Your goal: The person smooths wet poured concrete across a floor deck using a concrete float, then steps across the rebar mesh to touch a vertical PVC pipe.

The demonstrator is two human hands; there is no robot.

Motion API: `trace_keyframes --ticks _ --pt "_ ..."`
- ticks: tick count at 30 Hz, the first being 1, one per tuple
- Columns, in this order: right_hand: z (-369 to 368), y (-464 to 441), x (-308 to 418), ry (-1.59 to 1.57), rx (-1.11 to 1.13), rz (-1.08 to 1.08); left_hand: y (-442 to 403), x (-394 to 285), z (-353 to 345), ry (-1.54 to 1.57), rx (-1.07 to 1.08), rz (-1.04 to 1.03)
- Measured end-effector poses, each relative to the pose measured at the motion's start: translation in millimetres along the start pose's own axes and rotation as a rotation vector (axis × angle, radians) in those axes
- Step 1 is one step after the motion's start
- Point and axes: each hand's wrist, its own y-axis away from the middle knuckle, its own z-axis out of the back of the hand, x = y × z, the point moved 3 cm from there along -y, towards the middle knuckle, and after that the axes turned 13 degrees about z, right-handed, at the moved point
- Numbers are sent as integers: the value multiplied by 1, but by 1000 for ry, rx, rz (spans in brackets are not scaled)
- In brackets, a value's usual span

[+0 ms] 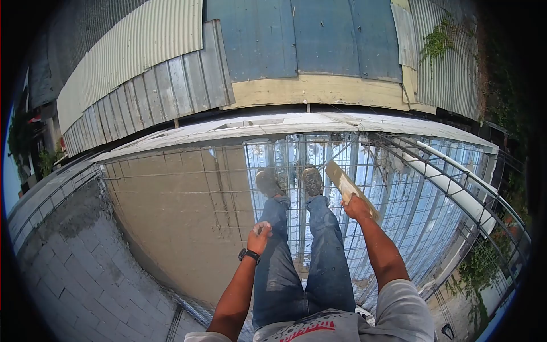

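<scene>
In the head view my right hand (356, 207) is closed round the handle of a long plastering float (346, 182), held over the steel mesh to the right of my legs. The float is a flat, light-brown board. My left hand (260, 236), a black watch at its wrist, hangs in the air by my left thigh. Its fingers are curled together and pale with dust; I cannot see whether anything is in them. Below it and to the left spreads smooth, wet-looking concrete (176, 205). My shoes stand at the mesh over shiny metal sheets (399, 194).
Bent reinforcing bars (456, 165) and a thick white pipe (450, 188) cross at the right. A raised concrete edge (273, 123) runs along the front, with corrugated roofs (142, 51) beyond. A grey block wall (85, 273) borders the left.
</scene>
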Motion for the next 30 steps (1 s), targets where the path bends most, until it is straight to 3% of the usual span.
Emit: trace_keyframes --ticks 7,18,23,30 --pt "-16 -14 80 66 14 25 -34 1 68 41 11 -16" --pt "-34 -33 183 118 19 240 -63 24 183 58 -106 32" --pt "-34 -33 191 141 -5 349 -67 35 180 53 -86 16" --pt "-32 -30 162 121 -23 294 -58 45 125 96 -45 23"
